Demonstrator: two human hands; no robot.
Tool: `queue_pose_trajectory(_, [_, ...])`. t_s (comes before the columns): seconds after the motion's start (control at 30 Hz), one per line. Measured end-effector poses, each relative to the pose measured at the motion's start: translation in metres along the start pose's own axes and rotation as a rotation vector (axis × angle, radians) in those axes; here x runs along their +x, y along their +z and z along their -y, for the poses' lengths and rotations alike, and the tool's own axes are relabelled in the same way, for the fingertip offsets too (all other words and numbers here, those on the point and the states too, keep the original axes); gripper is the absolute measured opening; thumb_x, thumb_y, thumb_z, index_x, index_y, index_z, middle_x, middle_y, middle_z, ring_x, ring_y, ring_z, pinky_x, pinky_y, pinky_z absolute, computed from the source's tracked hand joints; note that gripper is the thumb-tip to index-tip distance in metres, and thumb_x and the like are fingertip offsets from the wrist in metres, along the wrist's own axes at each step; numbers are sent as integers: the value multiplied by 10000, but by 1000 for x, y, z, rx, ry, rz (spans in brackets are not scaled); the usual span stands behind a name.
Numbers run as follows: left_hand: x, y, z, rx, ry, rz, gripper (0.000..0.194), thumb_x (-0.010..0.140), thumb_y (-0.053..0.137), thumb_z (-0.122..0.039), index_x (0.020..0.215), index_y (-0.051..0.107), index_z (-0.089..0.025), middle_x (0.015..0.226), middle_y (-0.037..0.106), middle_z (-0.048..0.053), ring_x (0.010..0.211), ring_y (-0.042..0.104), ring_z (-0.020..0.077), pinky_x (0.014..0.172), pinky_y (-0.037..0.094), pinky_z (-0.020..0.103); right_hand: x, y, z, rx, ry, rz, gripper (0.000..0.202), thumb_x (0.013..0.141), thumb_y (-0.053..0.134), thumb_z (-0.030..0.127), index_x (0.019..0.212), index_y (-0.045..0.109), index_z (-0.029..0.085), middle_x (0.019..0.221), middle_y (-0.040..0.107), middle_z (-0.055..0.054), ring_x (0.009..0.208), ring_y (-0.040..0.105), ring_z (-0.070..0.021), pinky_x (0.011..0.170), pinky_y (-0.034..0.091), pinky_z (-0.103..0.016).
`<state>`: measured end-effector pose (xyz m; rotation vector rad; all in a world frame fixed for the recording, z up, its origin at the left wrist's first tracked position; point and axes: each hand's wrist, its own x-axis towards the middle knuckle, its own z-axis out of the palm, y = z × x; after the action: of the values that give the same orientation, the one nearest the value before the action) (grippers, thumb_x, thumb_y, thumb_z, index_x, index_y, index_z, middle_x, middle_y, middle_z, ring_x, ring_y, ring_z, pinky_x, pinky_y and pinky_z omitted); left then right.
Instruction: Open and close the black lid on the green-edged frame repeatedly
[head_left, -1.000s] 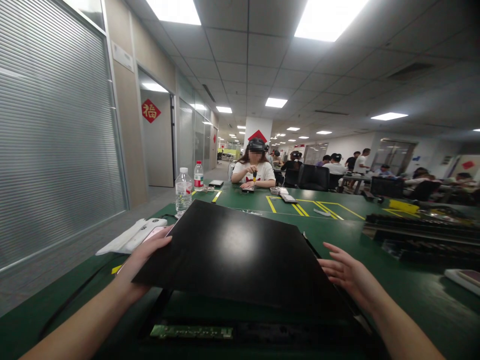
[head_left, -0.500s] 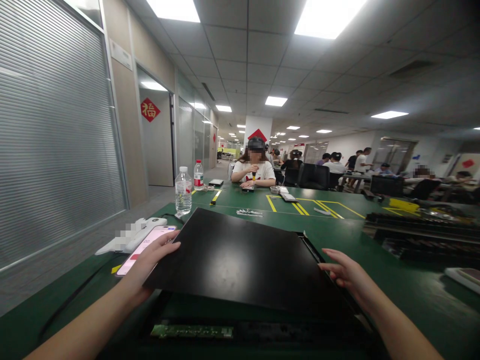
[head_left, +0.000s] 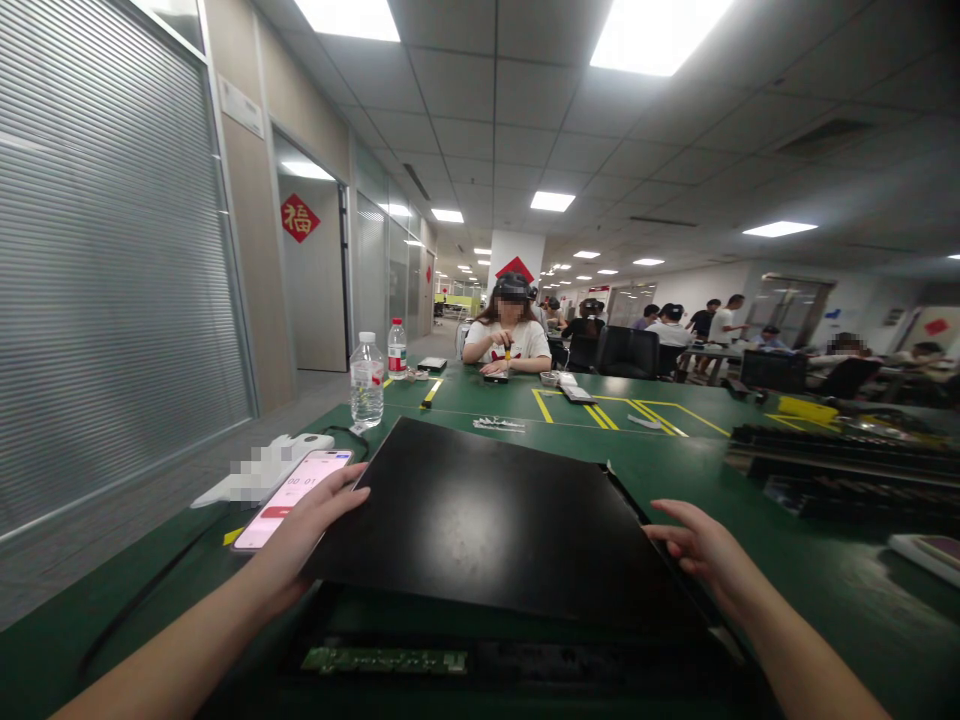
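Observation:
A flat, glossy black panel [head_left: 480,530], like a screen panel, lies tilted over a dark frame [head_left: 577,670] whose right side shows past the panel's edge. At the frame's near side a strip of green circuit board [head_left: 382,660] is visible. My left hand [head_left: 311,535] is closed on the panel's left edge, fingers on top and thumb side partly hidden. Along the right edge, my right hand [head_left: 705,555] has its fingers stretched and apart, fingertips touching the panel or frame rim; which of the two I cannot tell.
Left of the panel lie a lit phone [head_left: 289,505], a white object [head_left: 262,470] and a water bottle [head_left: 367,380]. A second bottle [head_left: 397,350] stands behind. Across the green table [head_left: 660,470] a co-worker [head_left: 508,335] sits. Dark stacked parts [head_left: 840,460] lie to the right.
The panel has shifted slightly right, covering more of the frame's right side. Both hands have moved a little right along with it.

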<state>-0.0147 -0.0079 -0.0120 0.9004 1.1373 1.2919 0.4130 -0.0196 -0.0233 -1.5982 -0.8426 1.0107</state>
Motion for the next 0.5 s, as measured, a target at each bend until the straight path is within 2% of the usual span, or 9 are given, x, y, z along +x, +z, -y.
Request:
queue_pose_trajectory(0.17, [-2, -3, 4, 50, 17, 81, 491, 674, 689, -310, 1138, 545, -242, 979, 712, 47, 849, 678, 230, 656, 528, 273, 1, -2, 0, -38, -8, -53, 362, 688, 543, 428, 969, 513, 201, 734, 695, -81, 464, 405, -82, 398, 236, -168])
queue_pose_trajectory(0.37, [-5, 1, 2, 90, -42, 118, 590, 676, 687, -327, 1212, 473, -206, 895, 732, 52, 836, 681, 236, 662, 519, 277, 8, -6, -5, -53, -3, -64, 345, 694, 546, 432, 934, 511, 186, 737, 693, -89, 465, 405, -74, 406, 246, -169])
queue_pose_trajectory(0.5, [-7, 3, -1, 99, -59, 130, 589, 682, 680, -338, 1215, 472, -199, 894, 735, 55, 841, 681, 236, 674, 518, 279, 8, -7, -5, -80, -4, -82, 343, 706, 527, 438, 928, 520, 177, 747, 693, -102, 455, 398, -75, 397, 241, -178])
